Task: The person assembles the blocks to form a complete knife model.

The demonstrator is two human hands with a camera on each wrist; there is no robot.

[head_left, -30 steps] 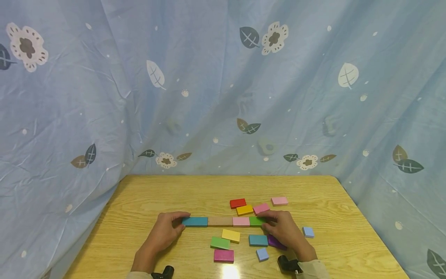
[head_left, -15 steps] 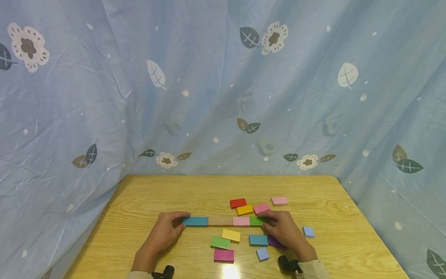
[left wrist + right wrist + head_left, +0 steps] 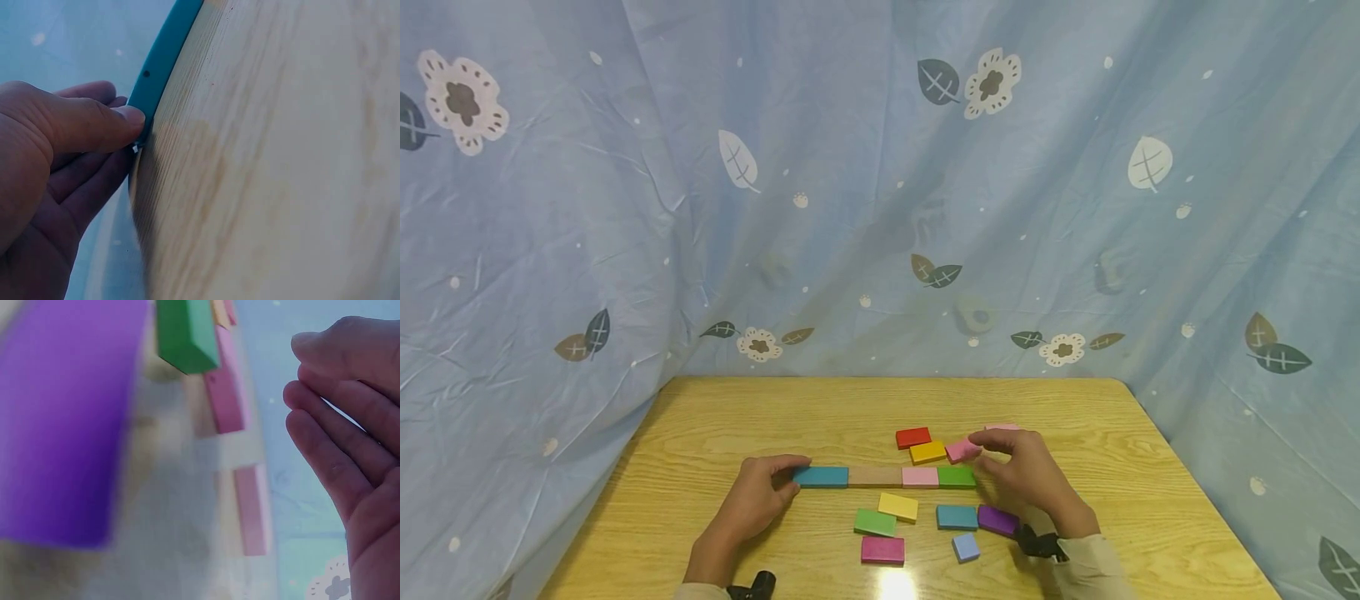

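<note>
A row of flat blocks lies end to end on the wooden table: a blue block [image 3: 823, 477], a wood-coloured block [image 3: 875, 477], a light pink block [image 3: 920, 477] and a green block [image 3: 957, 477]. My left hand [image 3: 756, 500] pinches the blue block's left end between thumb and fingers, as the left wrist view confirms. Right of the row, my right hand [image 3: 1033, 475] is raised off the green block, its fingers extended and holding nothing. Its fingertips overlap a pink block [image 3: 959, 452] in the head view. Another light pink block [image 3: 1002, 427] is partly covered behind them.
Red [image 3: 913, 437] and orange [image 3: 928, 452] blocks lie behind the row. In front are yellow [image 3: 898, 507], light green [image 3: 875, 522], magenta [image 3: 882, 550], teal [image 3: 957, 517], purple [image 3: 998, 521] and small light-blue [image 3: 966, 547] blocks. A patterned curtain [image 3: 865, 208] hangs behind the table.
My right hand has let go of the green block and moved up and to the right, toward the back pink blocks. The left hand and the row have stayed put.
</note>
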